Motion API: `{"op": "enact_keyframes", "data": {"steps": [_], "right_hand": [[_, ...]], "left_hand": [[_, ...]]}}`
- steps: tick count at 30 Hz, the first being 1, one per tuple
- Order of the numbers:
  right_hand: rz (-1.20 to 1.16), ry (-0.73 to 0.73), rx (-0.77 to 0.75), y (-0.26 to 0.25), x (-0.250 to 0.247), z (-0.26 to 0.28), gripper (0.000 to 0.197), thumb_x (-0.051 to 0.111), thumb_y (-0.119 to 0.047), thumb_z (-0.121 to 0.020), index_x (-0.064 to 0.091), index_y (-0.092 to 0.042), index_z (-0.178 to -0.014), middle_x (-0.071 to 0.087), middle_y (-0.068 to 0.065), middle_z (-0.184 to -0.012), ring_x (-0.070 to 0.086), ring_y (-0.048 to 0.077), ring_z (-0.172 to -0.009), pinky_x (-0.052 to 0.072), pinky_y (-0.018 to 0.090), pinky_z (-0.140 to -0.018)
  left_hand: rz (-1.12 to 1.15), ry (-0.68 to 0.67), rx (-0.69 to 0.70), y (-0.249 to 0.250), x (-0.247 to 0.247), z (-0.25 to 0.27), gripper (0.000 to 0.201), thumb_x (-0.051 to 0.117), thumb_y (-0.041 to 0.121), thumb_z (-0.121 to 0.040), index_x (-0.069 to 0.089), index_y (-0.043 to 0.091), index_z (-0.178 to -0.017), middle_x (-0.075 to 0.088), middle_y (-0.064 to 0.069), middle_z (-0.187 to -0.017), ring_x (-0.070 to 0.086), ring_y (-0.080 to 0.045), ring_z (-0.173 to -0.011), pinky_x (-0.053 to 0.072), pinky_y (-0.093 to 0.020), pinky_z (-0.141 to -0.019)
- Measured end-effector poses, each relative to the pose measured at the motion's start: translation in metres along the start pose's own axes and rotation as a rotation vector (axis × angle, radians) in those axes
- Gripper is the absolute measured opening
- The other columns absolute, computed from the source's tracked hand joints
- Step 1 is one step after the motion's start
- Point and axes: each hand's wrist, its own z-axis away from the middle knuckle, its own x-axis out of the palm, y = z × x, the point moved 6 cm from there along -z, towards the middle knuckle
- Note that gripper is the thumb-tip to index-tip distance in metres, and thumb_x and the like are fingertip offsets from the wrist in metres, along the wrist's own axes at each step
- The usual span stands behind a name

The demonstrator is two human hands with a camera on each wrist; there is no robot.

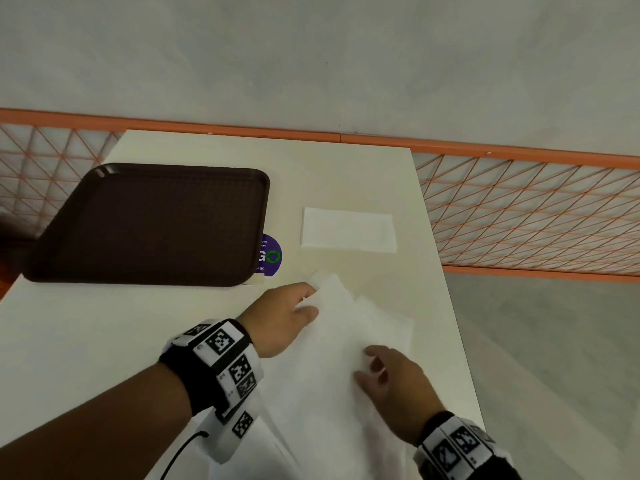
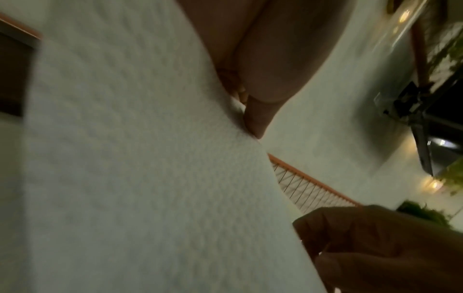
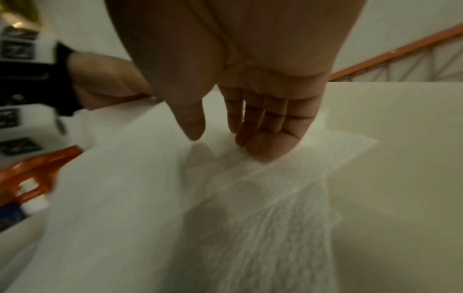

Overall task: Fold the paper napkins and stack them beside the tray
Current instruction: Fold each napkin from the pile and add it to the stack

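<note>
The step in hand looked like the start of a second fold: one folded napkin point(image 1: 349, 234) already lay flat on the table point(image 1: 104, 341), at about three o'clock from the brown tray point(image 1: 149, 223) and just beside it, while a loose sheet was being taken from the pile of open napkins point(image 1: 332, 393) at the near edge, roughly five o'clock from the tray. The left hand point(image 1: 282, 315) pinched the far corner of the top napkin point(image 1: 332, 289), thumb against curled fingers, with the corner raised a little off the sheets below; the left wrist view showed the thumb point(image 2: 258, 121) pressed on the embossed paper. The right hand point(image 1: 391, 379) rested on the pile at four o'clock from the left, its fingers point(image 3: 265, 126) nearly straight and their tips pressing the paper down, gripping nothing. A purple sticker point(image 1: 272, 254) showed partly from under the tray's right edge. By my judgement the next move called for peeling only the top sheet free while the right hand held the rest flat, then bringing edge to edge squarely before creasing. Thin paper of this kind would likely cling or tear if pulled sharply.
</note>
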Motion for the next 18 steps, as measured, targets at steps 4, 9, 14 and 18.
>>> {"op": "enact_keyframes", "data": {"steps": [4,9,14,18], "right_hand": [[-0.425,0.17,0.231,0.019,-0.019,0.007,0.035,0.054,-0.045,-0.093,0.059,-0.021,-0.119,0.064,-0.006,-0.098,0.062,0.011,-0.086,0.053,0.034,-0.081],[-0.93,0.026,0.287,-0.008,-0.008,0.017,0.031,0.044,-0.055,-0.094,0.06,-0.029,-0.102,0.066,-0.016,-0.081,0.063,0.003,-0.074,0.053,0.028,-0.069],[-1.043,0.134,0.117,-0.025,-0.018,0.012,0.051,0.067,-0.016,-0.089,0.045,-0.039,-0.128,0.075,0.005,-0.098,0.071,0.022,-0.093,0.055,0.035,-0.076],[-0.87,0.171,0.016,-0.039,-0.021,0.01,0.047,0.068,-0.004,-0.086,0.058,-0.036,-0.118,0.076,0.006,-0.092,0.07,0.025,-0.09,0.056,0.041,-0.085]], "left_hand": [[0.311,0.006,0.079,0.009,-0.016,0.018,0.032,0.055,0.017,-0.096,0.053,0.026,-0.126,0.065,0.007,-0.122,0.059,-0.01,-0.116,0.043,-0.036,-0.106],[0.556,0.2,0.056,-0.003,-0.034,0.035,0.052,0.05,0.004,-0.097,0.041,0.028,-0.142,0.063,0.008,-0.126,0.062,-0.008,-0.113,0.046,-0.032,-0.103],[0.339,0.318,-0.063,-0.028,-0.034,0.053,0.062,0.048,0.017,-0.099,0.02,0.039,-0.149,0.06,0.005,-0.128,0.062,-0.013,-0.107,0.041,-0.018,-0.093],[0.386,0.354,-0.039,-0.035,-0.036,0.059,0.033,0.053,0.018,-0.097,0.055,0.03,-0.128,0.055,0.018,-0.127,0.05,-0.005,-0.123,0.034,-0.018,-0.102]]}}
